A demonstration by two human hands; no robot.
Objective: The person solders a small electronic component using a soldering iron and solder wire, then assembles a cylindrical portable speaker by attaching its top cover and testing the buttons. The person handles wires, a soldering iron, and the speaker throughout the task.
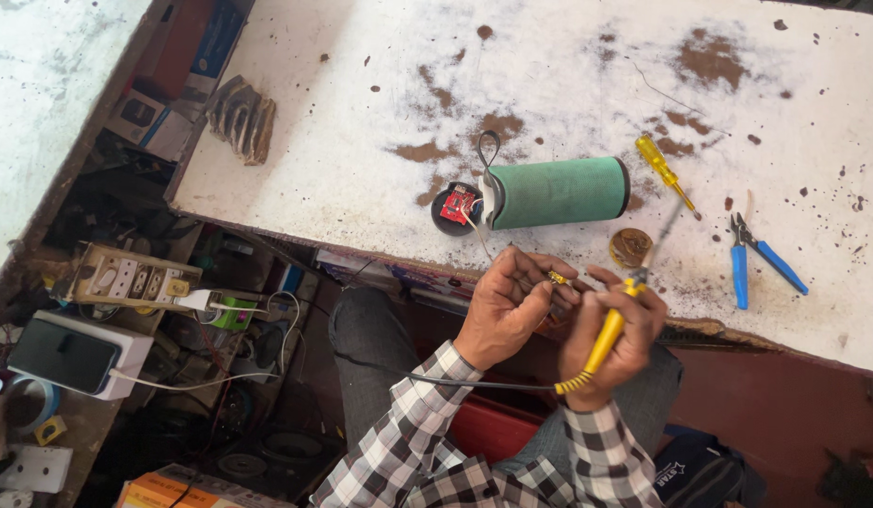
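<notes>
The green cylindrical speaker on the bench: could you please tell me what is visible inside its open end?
At the open left end of the green speaker, a small red circuit board sits on the detached black end cap, with thin wires trailing out. The body's interior is hidden.

- We see a glossy yellow plastic soldering iron (606,339) handle in our right hand (613,350).
- The green cylinder speaker (559,192) looks matt, woven cloth.
- The white worktable (361,122) paint is rough, chipped to brown.
- Our sleeves are checked cloth.

Dark phone screen (64,356) on a white box (126,350) — orange-white carton (187,487) at bottom left.
</notes>
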